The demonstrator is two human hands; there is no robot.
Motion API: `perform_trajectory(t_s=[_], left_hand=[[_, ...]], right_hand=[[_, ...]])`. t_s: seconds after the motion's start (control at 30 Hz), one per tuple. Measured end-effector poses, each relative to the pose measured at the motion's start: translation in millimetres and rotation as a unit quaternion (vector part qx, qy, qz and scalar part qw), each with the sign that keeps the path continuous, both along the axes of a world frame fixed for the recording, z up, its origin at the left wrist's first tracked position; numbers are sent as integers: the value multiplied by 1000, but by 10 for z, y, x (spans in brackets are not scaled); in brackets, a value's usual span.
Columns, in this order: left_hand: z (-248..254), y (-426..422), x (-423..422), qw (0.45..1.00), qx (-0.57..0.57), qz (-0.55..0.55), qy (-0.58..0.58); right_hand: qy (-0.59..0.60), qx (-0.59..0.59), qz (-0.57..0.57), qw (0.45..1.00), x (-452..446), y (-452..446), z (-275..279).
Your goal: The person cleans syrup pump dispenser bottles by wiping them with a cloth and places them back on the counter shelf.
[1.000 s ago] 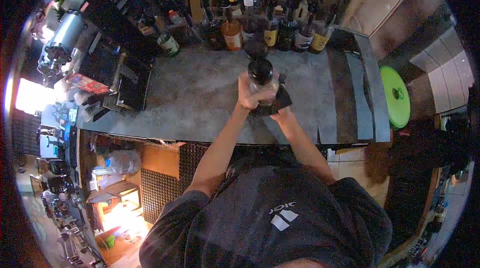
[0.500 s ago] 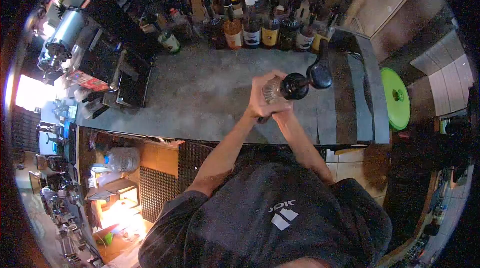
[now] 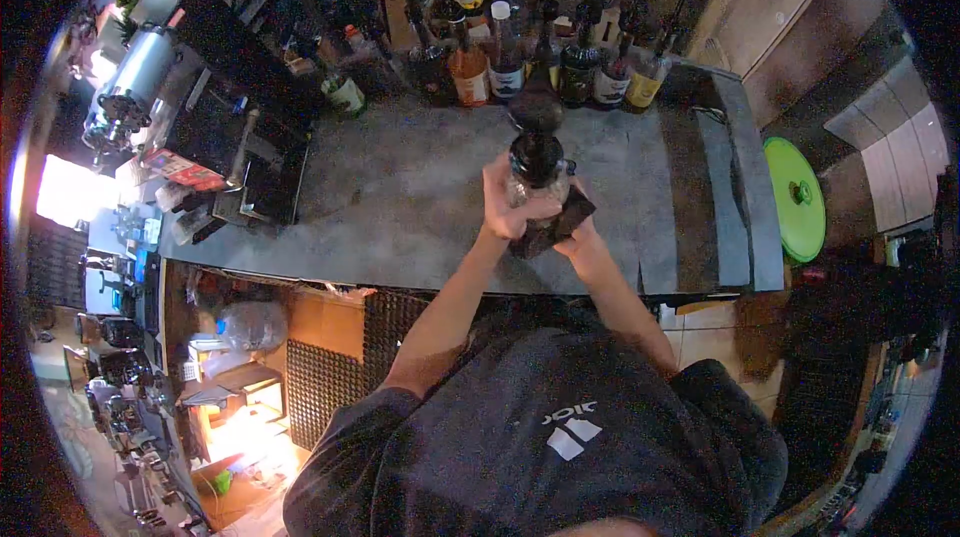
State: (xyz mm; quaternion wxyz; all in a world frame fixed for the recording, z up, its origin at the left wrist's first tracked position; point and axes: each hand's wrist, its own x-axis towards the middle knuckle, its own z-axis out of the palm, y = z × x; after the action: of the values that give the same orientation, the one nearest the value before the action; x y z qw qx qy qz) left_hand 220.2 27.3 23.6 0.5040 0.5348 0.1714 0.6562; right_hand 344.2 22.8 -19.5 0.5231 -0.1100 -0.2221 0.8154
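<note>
Just above the counter's front part I hold a clear glass vessel (image 3: 528, 195) with a round black top (image 3: 537, 159). A black knob-like piece (image 3: 535, 112), blurred, sticks out beyond that top toward the bottles. My left hand (image 3: 499, 205) is wrapped round the glass from the left. Below the glass, a dark, flat-sided part (image 3: 556, 227) with a squared corner points to the right; whether it is joined to the vessel, I cannot tell. My right hand (image 3: 584, 235) grips from the right side, its fingers mostly hidden behind the dark part.
Several labelled bottles line the back of the grey counter (image 3: 400, 177), among them an orange one (image 3: 470, 77) and a yellow-labelled one (image 3: 645, 87). Black equipment (image 3: 270, 162) stands at the left. A green lid (image 3: 795, 199) hangs beyond the right end.
The vessel has turned in my hands: its black knob pointed right and now points away from me. The dark flat-sided part has come into view. Both hands have shifted slightly with it.
</note>
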Motion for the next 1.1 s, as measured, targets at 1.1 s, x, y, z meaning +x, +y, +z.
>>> perform_trajectory(t_s=[1.1], left_hand=[[-174, 58, -21, 997, -74, 6, 29]], right_hand=[[-261, -172, -58, 948, -137, -367, 834]])
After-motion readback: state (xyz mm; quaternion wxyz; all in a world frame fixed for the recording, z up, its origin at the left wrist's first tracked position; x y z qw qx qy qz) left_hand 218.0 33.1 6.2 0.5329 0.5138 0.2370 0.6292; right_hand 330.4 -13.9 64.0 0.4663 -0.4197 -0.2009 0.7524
